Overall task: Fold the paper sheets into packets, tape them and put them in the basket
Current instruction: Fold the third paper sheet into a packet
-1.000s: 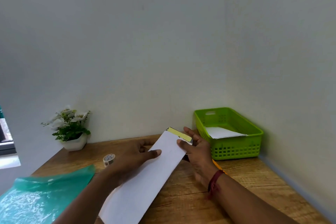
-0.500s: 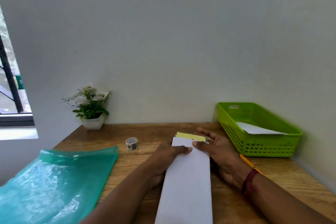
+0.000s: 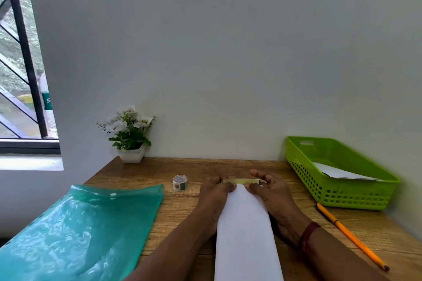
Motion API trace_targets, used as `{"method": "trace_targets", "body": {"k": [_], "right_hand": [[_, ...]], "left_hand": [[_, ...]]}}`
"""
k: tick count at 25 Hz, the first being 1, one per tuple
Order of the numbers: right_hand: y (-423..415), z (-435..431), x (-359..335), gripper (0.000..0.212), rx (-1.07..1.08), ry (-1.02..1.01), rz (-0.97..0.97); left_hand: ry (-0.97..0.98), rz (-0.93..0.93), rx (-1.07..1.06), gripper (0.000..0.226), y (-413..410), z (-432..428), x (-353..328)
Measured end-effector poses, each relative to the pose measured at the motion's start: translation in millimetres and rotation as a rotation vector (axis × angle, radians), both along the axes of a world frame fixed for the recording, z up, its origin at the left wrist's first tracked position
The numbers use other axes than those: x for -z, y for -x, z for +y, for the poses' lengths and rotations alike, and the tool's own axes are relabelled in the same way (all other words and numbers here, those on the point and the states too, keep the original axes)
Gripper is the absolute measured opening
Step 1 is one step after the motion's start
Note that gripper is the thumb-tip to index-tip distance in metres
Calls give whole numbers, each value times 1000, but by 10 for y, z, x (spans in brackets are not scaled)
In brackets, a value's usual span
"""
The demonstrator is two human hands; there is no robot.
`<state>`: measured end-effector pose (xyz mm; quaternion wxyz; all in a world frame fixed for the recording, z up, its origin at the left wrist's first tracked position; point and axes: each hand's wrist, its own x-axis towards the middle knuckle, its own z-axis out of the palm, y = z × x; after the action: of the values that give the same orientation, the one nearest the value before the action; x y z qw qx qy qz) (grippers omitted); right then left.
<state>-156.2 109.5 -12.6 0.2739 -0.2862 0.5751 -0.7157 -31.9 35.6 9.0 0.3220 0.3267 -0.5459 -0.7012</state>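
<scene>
- folded sheet [image 3: 247,235] runs lengthwise away from you.
- left hand [image 3: 215,193] and right hand [image 3: 272,194] pinch its far end.
- tape roll [image 3: 180,182] lies nearer your left.

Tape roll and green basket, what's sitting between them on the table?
In the head view: the left hand and right hand, holding the far end of the folded white paper.

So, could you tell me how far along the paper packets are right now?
Done: one white packet lies in the green basket. In hand: the left hand and right hand hold the far end of a long folded sheet, at a yellowish strip. Left: I see no tape on it, the tape roll sits apart to its left, and the sheet has yet to reach the basket.
</scene>
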Motion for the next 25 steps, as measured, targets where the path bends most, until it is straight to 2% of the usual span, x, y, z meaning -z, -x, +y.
{"method": "trace_targets", "body": {"k": [1, 5, 12, 14, 18, 22, 25], "right_hand": [[0, 9, -13, 34, -16, 6, -14], [20, 87, -34, 17, -103, 30, -73], [11, 95, -49, 19, -76, 34, -113], [4, 104, -54, 13, -46, 39, -123], [-39, 111, -38, 9, -6, 37, -43], [-20, 68, 6, 18, 70, -23, 68], [26, 46, 21, 10, 95, -40, 66]], "left_hand": [[7, 5, -23, 8, -2, -25, 10], [-5, 44, -75, 16, 25, -85, 62], [-67, 97, -117, 16, 68, -91, 89], [-23, 87, -115, 15, 79, -80, 112], [114, 23, -82, 13, 94, -55, 159], [93, 17, -34, 10, 79, -48, 152], [38, 0, -39, 5, 81, -81, 147]]}}
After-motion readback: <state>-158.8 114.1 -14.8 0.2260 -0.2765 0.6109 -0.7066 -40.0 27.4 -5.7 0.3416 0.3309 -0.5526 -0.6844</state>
